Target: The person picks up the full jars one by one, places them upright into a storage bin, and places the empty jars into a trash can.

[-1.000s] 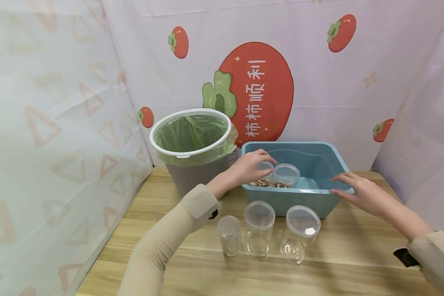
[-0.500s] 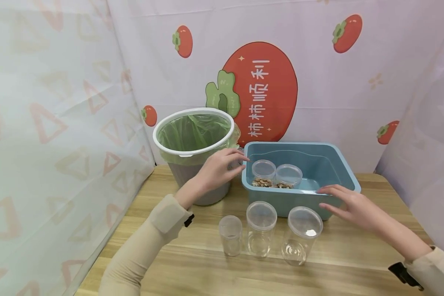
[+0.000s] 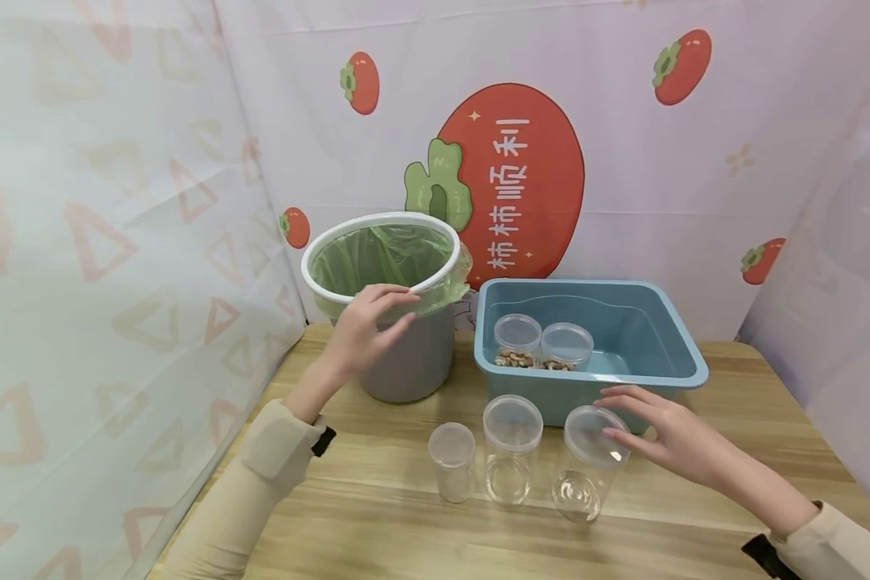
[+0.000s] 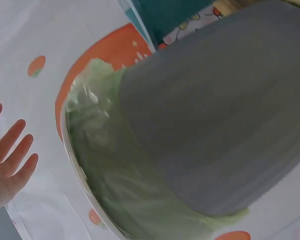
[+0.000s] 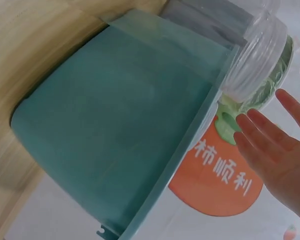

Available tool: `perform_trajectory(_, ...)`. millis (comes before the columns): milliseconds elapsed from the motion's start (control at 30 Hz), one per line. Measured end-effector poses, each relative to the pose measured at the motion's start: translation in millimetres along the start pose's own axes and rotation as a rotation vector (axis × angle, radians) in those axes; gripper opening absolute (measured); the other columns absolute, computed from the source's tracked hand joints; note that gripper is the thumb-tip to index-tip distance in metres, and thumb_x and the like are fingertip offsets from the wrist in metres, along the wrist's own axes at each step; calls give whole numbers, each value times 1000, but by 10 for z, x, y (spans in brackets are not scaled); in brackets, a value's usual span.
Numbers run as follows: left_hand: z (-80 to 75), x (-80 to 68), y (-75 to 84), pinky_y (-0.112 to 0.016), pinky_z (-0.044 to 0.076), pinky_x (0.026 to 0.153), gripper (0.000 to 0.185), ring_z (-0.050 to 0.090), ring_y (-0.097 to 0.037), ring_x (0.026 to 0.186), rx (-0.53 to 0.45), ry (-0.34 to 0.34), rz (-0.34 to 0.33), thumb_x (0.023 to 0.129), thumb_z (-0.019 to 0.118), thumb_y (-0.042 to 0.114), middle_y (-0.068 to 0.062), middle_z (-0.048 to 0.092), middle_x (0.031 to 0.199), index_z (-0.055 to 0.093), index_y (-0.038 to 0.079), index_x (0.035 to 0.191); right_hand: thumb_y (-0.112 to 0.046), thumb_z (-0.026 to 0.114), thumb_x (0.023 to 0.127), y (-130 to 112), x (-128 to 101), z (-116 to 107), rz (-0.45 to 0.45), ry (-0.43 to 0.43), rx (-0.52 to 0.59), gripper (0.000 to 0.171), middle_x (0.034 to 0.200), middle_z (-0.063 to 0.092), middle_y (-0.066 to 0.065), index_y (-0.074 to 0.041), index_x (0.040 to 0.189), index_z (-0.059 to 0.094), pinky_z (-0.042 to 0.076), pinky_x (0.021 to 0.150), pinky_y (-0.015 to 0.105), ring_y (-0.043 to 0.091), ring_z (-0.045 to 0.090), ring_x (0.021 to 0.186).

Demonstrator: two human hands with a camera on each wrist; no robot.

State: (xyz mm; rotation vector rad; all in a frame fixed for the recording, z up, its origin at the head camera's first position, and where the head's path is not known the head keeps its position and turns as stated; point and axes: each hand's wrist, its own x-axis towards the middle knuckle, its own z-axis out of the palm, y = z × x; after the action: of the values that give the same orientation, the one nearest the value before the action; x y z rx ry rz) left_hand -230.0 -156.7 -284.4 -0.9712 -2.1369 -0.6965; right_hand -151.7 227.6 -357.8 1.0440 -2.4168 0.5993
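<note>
My left hand (image 3: 366,330) hovers in front of the grey bin (image 3: 413,362), fingers relaxed and holding nothing. In the left wrist view its fingers (image 4: 12,140) are spread apart beside the bin's rim. My right hand (image 3: 660,431) is over the rightmost clear jar (image 3: 587,483), its fingertips overlapping the lid in the head view. That hand holds nothing either, and its fingers look loosely extended in the right wrist view. A middle jar (image 3: 509,463) and a smaller jar (image 3: 453,467) stand upright to the left, all three lidded and see-through.
Behind the jars is a blue tub (image 3: 667,380). Inside it are two lidded jars (image 3: 516,334) with brownish nuts at the bottom. The bin's white rim (image 3: 333,234) holds a green bag (image 3: 384,250). A printed cloth (image 3: 623,185) walls the wooden table (image 3: 377,515).
My left hand has come out of the tub and moved left, to the bin's front. My right hand has moved from the tub's right rim leftward and nearer, over the rightmost jar.
</note>
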Motion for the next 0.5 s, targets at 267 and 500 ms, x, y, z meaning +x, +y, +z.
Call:
perform_trajectory(267, -154, -192, -247, -41, 38, 88, 23, 50, -31, 100, 32, 110, -35, 74, 67, -1, -17, 59, 102, 64, -2, 97, -16, 76, 66, -17, -67, 98, 17, 0, 31, 42, 113, 54, 4, -16, 106, 62, 31, 83, 5, 16, 50, 102)
perform_trajectory(500, -204, -337, -486, -42, 33, 95, 25, 46, -36, 107, 61, 118, -76, 74, 66, -3, -21, 56, 105, 62, -4, 99, -21, 76, 67, -26, -144, 169, 74, -45, 40, 49, 121, 48, 6, -20, 113, 58, 42, 77, 22, 17, 45, 107)
